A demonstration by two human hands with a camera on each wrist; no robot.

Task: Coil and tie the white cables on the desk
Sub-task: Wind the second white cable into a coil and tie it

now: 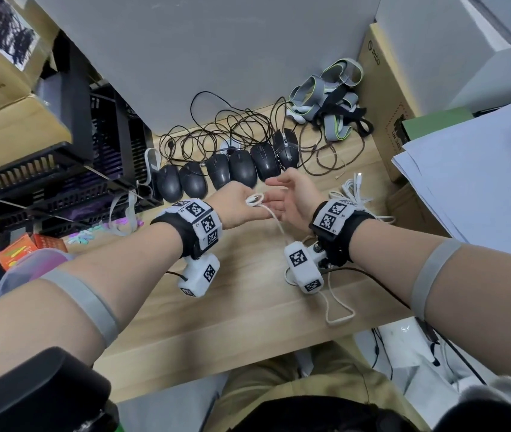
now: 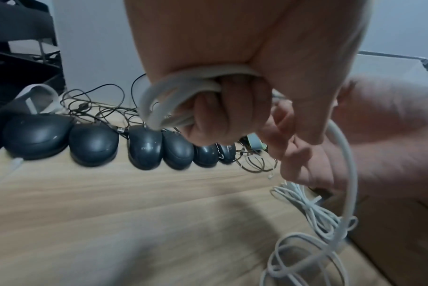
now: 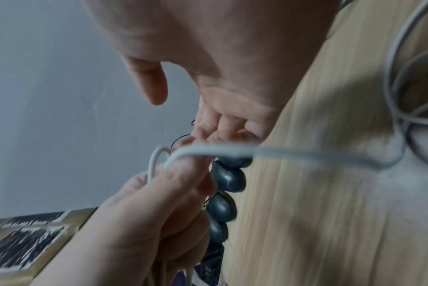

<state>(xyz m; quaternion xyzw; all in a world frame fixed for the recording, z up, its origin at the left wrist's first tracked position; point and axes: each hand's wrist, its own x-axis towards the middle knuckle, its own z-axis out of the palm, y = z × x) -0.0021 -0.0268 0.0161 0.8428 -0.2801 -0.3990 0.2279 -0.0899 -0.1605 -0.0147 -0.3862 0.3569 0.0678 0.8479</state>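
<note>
1. Cable [image 1: 274, 218], white, is the thing in hand. Its loose length runs from the hands down past the right wrist to a slack loop [image 1: 338, 313] near the front edge of the table [image 1: 248, 310], the part nearest the person.
2. That slack is probably left lying so it can feed upward freely as each new turn is added.
3. Left hand [image 1: 237, 207] has its fingers curled round a small coil [image 2: 174, 96] of the same cable; the left wrist view shows several turns bunched in the fist. Gripping the turns there likely keeps them from springing apart.
4. Right hand [image 1: 291, 198] is just beside the left, palm turned inward, fingers loosely extended and thumb apart. It grips nothing, though the cable crosses right in front of its fingers [image 3: 217, 127]. I judge it is placed to guide the next turn onto the coil.
5. So the cable sits between the two hands, held by the left only, lifted above the table, with its tail trailing down toward the person.
6. Beyond the right wrist lies a second pile of white cable [image 1: 355, 194] on the table, untied and apart from both hands, presumably next in line.
7. Farther back a row of dark mice [image 1: 226, 174] stands in line, their black cords [image 1: 216, 132] tangled behind, and grey straps [image 1: 329, 95] are heaped at the far right.
</note>
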